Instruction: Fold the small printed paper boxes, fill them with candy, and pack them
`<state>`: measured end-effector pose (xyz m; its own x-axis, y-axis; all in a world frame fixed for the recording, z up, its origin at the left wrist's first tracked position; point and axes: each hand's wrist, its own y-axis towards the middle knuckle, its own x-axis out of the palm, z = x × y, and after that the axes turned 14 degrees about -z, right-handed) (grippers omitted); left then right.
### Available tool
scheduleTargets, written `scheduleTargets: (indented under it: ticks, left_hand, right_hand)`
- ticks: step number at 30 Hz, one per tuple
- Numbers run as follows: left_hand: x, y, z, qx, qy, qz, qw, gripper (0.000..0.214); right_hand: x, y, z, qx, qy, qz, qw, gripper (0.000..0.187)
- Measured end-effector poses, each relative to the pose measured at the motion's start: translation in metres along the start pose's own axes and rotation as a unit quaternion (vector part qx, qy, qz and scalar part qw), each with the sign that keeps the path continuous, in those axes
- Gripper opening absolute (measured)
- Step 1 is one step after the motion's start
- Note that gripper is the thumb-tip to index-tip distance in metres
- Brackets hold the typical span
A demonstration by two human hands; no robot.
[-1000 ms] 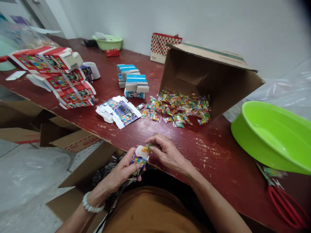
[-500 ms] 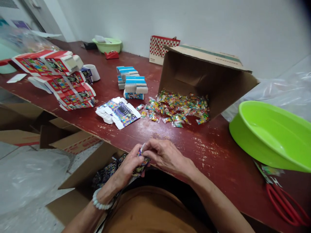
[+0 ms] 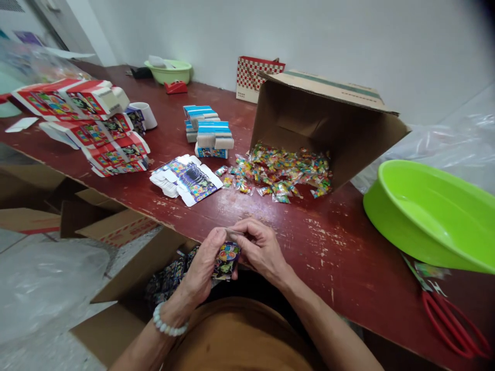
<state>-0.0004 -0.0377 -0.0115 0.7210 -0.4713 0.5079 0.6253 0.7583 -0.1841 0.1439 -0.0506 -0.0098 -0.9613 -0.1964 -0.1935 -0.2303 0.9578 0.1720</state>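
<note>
Angled inward from the bottom of the frame, a person's left hand (image 3: 203,263) grips a small printed box (image 3: 228,262), lower center, the right hand (image 3: 265,248) closing fingers at its top; red counter (image 3: 294,234) surface separates them from a green basin (image 3: 410,232), right.
</note>
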Motion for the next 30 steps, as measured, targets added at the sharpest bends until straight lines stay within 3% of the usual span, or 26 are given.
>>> scheduleTargets:
  ticks: [2,5,8,11,13,15,19,23,27,30]
  left_hand:
    - [-0.001,0.000,0.003,-0.037,-0.053,-0.016,0.998,0.042]
    - [-0.001,0.001,0.007,-0.044,-0.107,-0.031,0.993,0.039]
    - [0.001,0.002,0.009,-0.039,-0.099,-0.019,0.994,0.043]
    - [0.002,0.003,0.005,-0.030,-0.065,-0.008,0.997,0.059]
    - [0.001,0.004,0.003,-0.023,-0.051,-0.012,0.998,0.066]
    - [-0.001,0.004,0.002,-0.021,-0.043,-0.015,0.999,0.069]
    - [-0.003,0.006,0.005,-0.028,-0.050,0.026,0.998,0.058]
    - [-0.004,0.008,0.008,-0.031,-0.064,0.049,0.996,0.043]
    - [-0.029,-0.009,0.007,-0.034,0.044,0.053,0.997,0.048]
    - [-0.064,-0.035,0.012,-0.051,0.255,0.076,0.963,0.052]
  right_hand:
    - [-0.003,-0.002,0.001,-0.059,-0.102,-0.001,0.993,0.023]
    - [-0.007,-0.003,0.001,-0.070,-0.108,-0.045,0.991,0.023]
    - [-0.004,-0.001,-0.002,0.030,0.072,-0.058,0.995,0.022]
    - [0.002,0.005,-0.007,0.135,0.285,-0.059,0.947,0.031]
    - [0.004,0.007,-0.010,0.155,0.327,-0.047,0.931,0.033]
    - [0.004,0.007,-0.011,0.138,0.294,-0.031,0.945,0.029]
    - [0.000,0.002,-0.007,0.027,0.103,-0.049,0.993,0.016]
    - [0.003,-0.002,0.004,-0.053,-0.002,-0.065,0.996,0.009]
    - [0.007,0.001,0.019,-0.014,-0.004,-0.121,0.993,0.015]
    - [0.003,0.019,0.032,0.086,-0.008,-0.095,0.992,0.022]
